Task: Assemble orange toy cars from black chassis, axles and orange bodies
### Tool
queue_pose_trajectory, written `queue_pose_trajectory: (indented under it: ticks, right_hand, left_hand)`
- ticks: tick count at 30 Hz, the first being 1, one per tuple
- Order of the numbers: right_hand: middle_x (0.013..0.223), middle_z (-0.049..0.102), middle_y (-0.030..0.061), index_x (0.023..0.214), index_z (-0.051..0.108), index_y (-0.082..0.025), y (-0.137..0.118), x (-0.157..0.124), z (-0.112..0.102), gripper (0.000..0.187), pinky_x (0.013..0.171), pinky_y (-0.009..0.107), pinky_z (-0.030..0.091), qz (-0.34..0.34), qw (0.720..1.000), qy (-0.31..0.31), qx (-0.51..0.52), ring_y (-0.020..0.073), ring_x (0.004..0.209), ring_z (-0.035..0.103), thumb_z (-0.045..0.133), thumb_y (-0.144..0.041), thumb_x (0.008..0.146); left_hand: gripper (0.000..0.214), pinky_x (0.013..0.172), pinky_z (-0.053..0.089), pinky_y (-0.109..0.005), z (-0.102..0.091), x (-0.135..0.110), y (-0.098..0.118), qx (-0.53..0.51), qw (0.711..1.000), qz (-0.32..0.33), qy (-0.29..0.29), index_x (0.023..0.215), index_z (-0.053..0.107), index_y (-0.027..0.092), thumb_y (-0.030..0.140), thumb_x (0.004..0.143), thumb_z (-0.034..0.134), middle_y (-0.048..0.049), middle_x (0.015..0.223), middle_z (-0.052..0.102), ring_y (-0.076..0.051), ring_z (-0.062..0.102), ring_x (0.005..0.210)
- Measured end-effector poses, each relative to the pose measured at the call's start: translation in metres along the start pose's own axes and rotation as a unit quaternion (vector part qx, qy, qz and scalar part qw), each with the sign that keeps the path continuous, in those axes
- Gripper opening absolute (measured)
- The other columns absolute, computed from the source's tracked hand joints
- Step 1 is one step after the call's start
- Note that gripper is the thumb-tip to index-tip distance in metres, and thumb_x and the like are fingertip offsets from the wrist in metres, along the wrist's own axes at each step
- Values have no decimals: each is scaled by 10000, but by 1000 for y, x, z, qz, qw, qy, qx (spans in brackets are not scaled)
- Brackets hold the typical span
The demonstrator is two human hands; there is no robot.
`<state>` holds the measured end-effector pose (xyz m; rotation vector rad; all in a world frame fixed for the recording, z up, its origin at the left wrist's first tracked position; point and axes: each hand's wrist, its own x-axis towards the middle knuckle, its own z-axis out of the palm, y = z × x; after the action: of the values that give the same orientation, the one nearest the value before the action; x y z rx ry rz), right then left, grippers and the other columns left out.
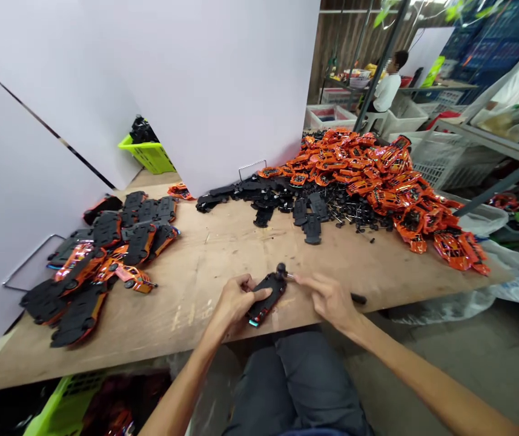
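Note:
My left hand [240,298] grips a toy car [267,301] lying upside down near the table's front edge. Its black underside faces up, with orange bodywork along the side and a bluish part at the near end. My right hand [332,301] is wrapped round a small hammer, index finger stretched along its metal shaft. The hammer's black head [281,269] is at the far end of the car; whether it touches is unclear. Behind my right hand the dark handle end [358,298] sticks out.
Upside-down toy cars [77,309] are heaped at left. Black chassis plates [312,229], wheel axles [354,212] and a large pile of orange car bodies [377,175] cover the back and right. White panels [223,79] stand behind; a green crate [148,157] shows through a gap. People are at right.

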<state>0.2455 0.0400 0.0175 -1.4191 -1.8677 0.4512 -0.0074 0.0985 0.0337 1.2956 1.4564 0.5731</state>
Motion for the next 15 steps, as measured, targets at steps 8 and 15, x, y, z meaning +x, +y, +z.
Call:
queue_pose_trajectory:
  ticks: [8,15]
  right_hand:
    - [1202,777,90,1228,758,-248,43,0,-35,298,1023,470,562,87,996,-13,23,275,1145,712,591,-286,985]
    - [1333,707,109,1415,621,-309,3,15,5,558,1002,462,599,88,989,32,115,316,1205,696,717,-448,884]
  left_hand:
    - [517,501,435,-240,2,-16,-1,-84,996,-4,7,755,482,228,549,590,852,48,613,578,-146,572,551]
    - [753,756,640,-474,31,-21,20,-329,943,36,42,1182,556,302,757,633,800,-32,905,783,-313,772,859]
